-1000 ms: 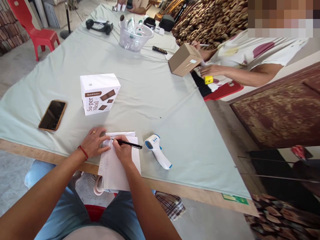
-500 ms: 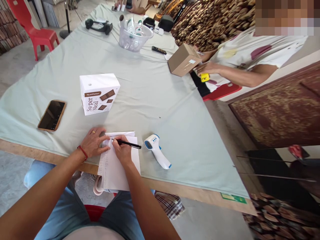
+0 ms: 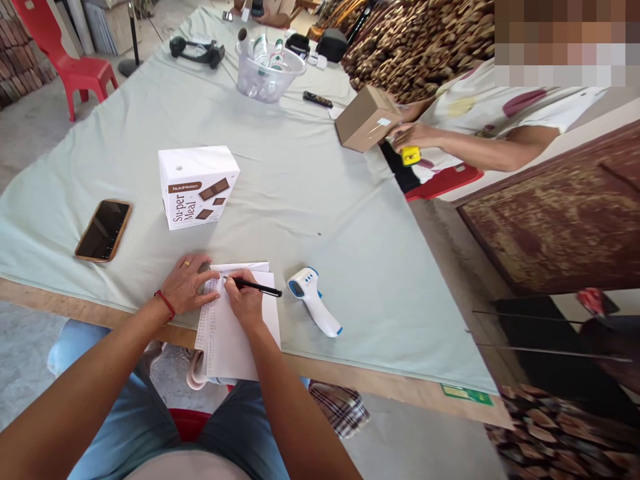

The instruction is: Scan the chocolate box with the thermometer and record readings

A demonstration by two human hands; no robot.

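Notebook (image 3: 237,353): near end overhanging the table (image 3: 385,287), seemingly drawn close to the writer
Pen (image 3: 263,288): slanted over the notebook, tip at its upper part; pinched in the closed fingers of the right hand (image 3: 246,303), presumably to guide the tip
Left hand (image 3: 187,287): at the notebook's upper left, fingers loosely spread, grasping nothing, fingertips on paper, likely steadying it
Thermometer (image 3: 314,300): lying right of the notebook, apart
Box (image 3: 200,190): upright beyond the notebook
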